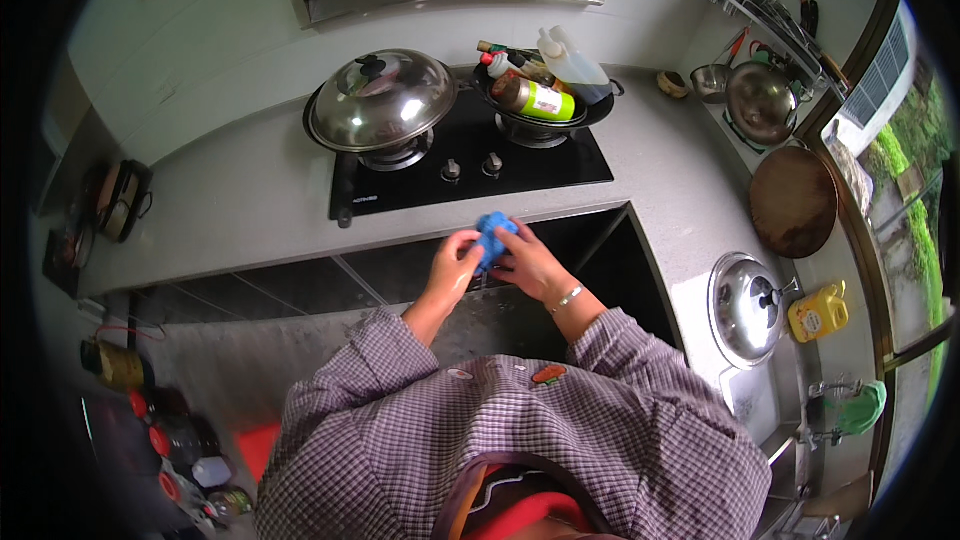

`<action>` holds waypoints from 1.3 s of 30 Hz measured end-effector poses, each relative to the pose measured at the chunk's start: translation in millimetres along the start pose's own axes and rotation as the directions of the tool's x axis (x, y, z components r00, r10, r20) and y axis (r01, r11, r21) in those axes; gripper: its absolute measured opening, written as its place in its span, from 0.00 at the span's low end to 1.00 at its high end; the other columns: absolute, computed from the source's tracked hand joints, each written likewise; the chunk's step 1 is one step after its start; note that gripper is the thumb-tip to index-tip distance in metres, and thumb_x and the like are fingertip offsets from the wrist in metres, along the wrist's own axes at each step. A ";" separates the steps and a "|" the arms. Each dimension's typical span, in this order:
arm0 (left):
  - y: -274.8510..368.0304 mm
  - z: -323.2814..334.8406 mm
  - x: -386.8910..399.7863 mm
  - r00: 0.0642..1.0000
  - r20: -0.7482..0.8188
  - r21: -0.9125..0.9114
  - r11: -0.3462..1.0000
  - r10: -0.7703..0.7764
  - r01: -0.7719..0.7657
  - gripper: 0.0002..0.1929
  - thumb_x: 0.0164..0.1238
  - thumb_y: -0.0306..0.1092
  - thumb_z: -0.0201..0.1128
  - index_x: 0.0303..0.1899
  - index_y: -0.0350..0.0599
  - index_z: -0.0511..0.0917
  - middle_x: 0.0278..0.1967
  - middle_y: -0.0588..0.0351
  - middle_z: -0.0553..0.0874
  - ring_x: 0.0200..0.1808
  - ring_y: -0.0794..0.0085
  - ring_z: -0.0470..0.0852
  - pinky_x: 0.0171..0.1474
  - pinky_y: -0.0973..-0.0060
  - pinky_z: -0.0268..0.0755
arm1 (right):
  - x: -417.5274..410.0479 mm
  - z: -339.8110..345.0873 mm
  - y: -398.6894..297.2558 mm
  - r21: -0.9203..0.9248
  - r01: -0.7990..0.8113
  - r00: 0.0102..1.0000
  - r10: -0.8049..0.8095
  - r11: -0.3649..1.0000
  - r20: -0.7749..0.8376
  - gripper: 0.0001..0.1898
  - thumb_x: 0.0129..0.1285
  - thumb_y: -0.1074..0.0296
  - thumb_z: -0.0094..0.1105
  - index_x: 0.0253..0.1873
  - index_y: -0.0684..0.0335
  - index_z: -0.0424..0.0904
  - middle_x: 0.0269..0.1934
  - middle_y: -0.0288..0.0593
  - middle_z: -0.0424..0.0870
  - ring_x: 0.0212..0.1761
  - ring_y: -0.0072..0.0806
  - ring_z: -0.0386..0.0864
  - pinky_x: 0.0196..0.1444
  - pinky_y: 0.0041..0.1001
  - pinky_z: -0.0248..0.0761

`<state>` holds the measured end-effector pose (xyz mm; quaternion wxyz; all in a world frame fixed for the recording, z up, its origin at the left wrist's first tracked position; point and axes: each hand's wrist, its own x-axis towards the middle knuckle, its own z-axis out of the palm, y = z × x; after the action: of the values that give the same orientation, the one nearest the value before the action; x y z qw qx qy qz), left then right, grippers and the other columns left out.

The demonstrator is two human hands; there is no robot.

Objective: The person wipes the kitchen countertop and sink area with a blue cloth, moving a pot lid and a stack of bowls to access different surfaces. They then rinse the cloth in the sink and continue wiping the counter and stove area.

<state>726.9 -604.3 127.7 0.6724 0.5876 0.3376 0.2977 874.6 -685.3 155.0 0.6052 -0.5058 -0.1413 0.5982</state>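
Note:
Both my hands hold a bunched blue cloth (493,240) just in front of the counter's front edge. My left hand (454,270) grips its left side, and my right hand (534,262), with a bracelet at the wrist, grips its right side. Beyond them lies a black glass gas hob (472,165) with two knobs. A wok with a domed steel lid (384,101) covers the left burner. On the right burner a black wok (600,111) holds several bottles, among them a green-labelled one (546,101) and a translucent plastic jug (577,67).
A steel lid (746,309) and a yellow oil jug (819,313) stand on the right counter (667,165), with a sink (757,397) nearer me. Pans hang by the window, including a round brown one (793,201). Several bottles (180,442) stand at lower left.

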 end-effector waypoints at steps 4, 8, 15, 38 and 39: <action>3.3 -56.2 9.5 0.912 -0.059 0.402 0.846 0.405 -0.350 0.16 0.72 0.30 0.61 0.59 0.40 0.76 0.50 0.53 0.82 0.55 0.71 0.79 0.60 0.74 0.70 | 46.4 72.1 13.9 -0.047 -0.047 0.998 0.048 0.998 0.040 0.25 0.69 0.59 0.61 0.67 0.53 0.65 0.56 0.39 0.76 0.54 0.32 0.77 0.51 0.39 0.74; 9.2 -95.4 2.9 0.972 0.036 0.024 0.972 0.233 -0.234 0.17 0.74 0.32 0.60 0.60 0.39 0.76 0.54 0.52 0.82 0.58 0.71 0.78 0.61 0.75 0.70 | 83.7 93.4 -44.8 -0.158 0.022 0.989 0.001 0.987 0.145 0.20 0.63 0.70 0.55 0.61 0.58 0.74 0.49 0.35 0.81 0.46 0.28 0.80 0.40 0.35 0.78; -61.3 -195.3 -14.6 0.990 0.040 0.393 0.913 -0.137 0.111 0.15 0.75 0.36 0.61 0.55 0.38 0.79 0.48 0.51 0.86 0.49 0.70 0.84 0.53 0.73 0.75 | 162.0 43.8 -260.4 -0.171 0.513 0.840 -0.451 0.841 0.303 0.16 0.66 0.64 0.55 0.57 0.59 0.73 0.47 0.45 0.82 0.46 0.35 0.83 0.44 0.41 0.80; -184.1 -307.5 -150.4 0.183 -0.890 -0.103 0.574 -0.418 0.812 0.10 0.65 0.33 0.57 0.40 0.38 0.82 0.31 0.59 0.83 0.32 0.77 0.76 0.34 0.74 0.69 | 513.5 -70.1 -527.6 -0.742 0.193 0.013 -0.758 0.642 -0.652 0.34 0.56 0.65 0.67 0.67 0.66 0.64 0.64 0.62 0.65 0.61 0.60 0.74 0.66 0.45 0.69; -186.1 -308.9 -147.8 0.193 -0.884 -0.100 0.576 -0.426 0.811 0.10 0.65 0.33 0.57 0.40 0.38 0.82 0.31 0.59 0.82 0.32 0.77 0.76 0.34 0.74 0.69 | 515.1 -56.5 -523.9 -0.774 0.160 0.022 -0.786 0.613 -0.618 0.35 0.56 0.63 0.67 0.66 0.68 0.62 0.63 0.64 0.65 0.60 0.60 0.74 0.65 0.46 0.69</action>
<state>391.4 -564.6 -66.5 0.3451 0.2897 0.8785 0.1587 1348.7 -144.5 315.4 0.5691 -0.8044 -0.0643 -0.1579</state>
